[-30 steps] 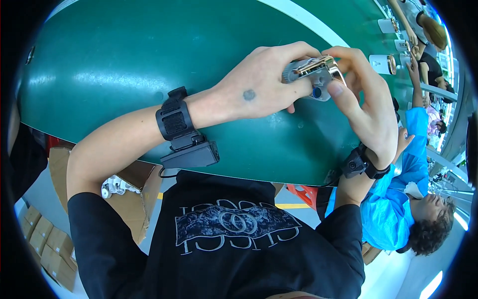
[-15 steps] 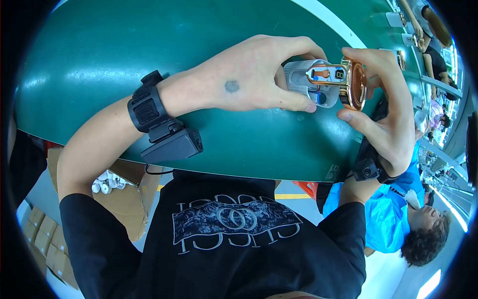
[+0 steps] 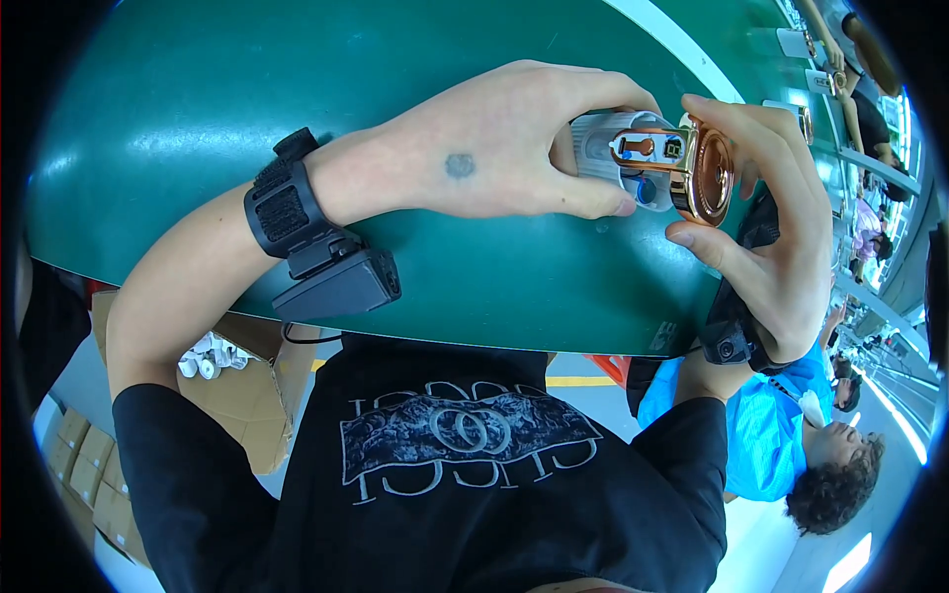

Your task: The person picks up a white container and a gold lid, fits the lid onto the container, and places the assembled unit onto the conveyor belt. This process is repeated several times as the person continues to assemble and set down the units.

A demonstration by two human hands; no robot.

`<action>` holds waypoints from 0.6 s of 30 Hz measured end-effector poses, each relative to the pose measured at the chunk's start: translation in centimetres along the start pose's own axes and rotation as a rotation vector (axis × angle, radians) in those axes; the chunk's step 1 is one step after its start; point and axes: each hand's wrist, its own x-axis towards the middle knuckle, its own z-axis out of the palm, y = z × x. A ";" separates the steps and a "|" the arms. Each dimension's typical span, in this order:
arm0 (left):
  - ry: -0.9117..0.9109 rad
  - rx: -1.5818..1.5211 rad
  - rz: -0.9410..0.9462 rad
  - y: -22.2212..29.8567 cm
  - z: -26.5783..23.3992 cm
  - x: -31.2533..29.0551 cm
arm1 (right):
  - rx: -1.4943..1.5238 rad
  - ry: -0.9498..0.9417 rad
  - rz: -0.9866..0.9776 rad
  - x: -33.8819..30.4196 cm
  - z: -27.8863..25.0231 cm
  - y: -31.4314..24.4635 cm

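A ribbed white plastic housing, roughly cylindrical with its end uncovered, lies in my left hand. That hand's thumb and fingers wrap round it from the left. Inside the housing a blue round part shows. At its right end sits a shiny rose-gold cap with a narrow gold-edged insert reaching into the housing; a small dark display and a copper-coloured strip show on the insert. My right hand curves round the cap, fingers above and behind, thumb at its lower edge. Some of its fingertips are hidden.
The green table curves beneath my hands, with a white strip across its far side. Several white-and-gold units stand at the far right, near other people. A cardboard box of white parts is below left; a person in blue sits at right.
The rose-gold cap has tilted slightly, showing more of its round face. My right hand has shifted a little right and down; my left hand keeps its hold on the housing.
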 end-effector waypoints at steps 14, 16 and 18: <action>0.010 0.122 0.080 0.0 0.3 0.1 | -0.017 -0.019 0.072 -0.4 -0.2 -0.5; 0.006 0.098 0.079 -0.1 0.4 0.1 | -0.018 -0.021 0.001 -0.2 0.0 -0.2; -0.005 0.054 0.081 -0.3 0.5 0.0 | -0.019 -0.023 -0.034 -0.2 0.2 -0.1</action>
